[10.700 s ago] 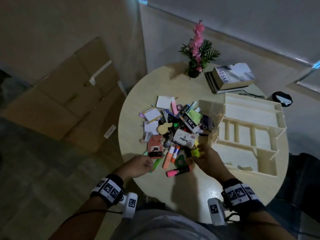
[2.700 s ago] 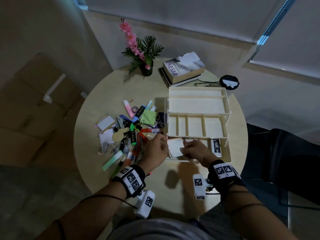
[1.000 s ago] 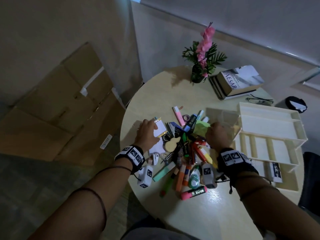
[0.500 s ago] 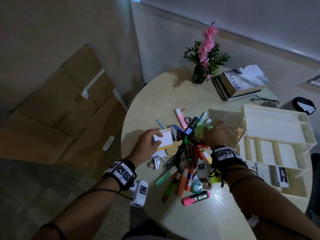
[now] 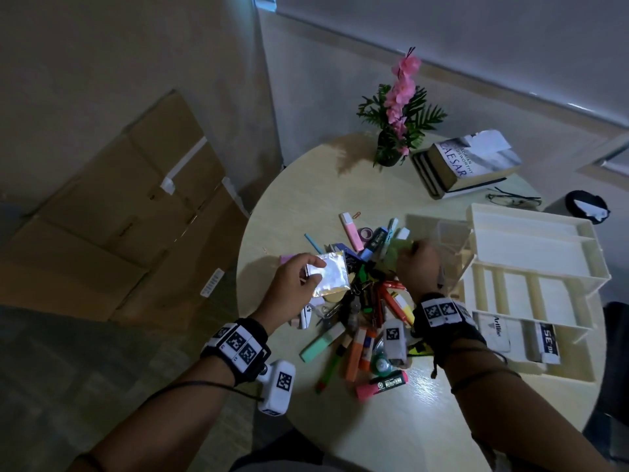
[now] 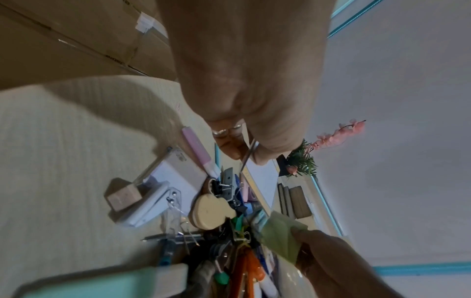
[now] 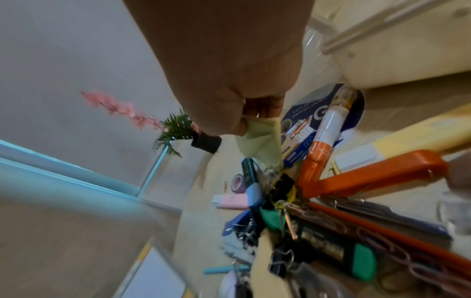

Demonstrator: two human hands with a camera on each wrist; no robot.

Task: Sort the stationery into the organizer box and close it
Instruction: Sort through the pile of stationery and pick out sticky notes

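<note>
my left hand holds a flat, glossy white notepad with a yellow edge lifted clear of the round pale wooden bench, thumb on its near face and fingers curled behind, so it stands tilted up on edge above the left side of the pile. my right hand is closed around a pale green pad of sticky notes, pinched between thumb and curled fingers at the far right of the heap of pens, highlighters and binder clips.

the white plastic organizer box with its long dividers lies to my right, its near wall just beside my right wrist, its clear lid standing open just behind my right hand. its wide front compartment already holds two small white cartons.

so both loads have to travel rightward. the right hand is much the nearer; i judge the green pad goes in first with a short swing over the wall. the notepad has to cross the whole pile, and should be laid flat to fit a wide compartment rather than the narrow slots.
</note>
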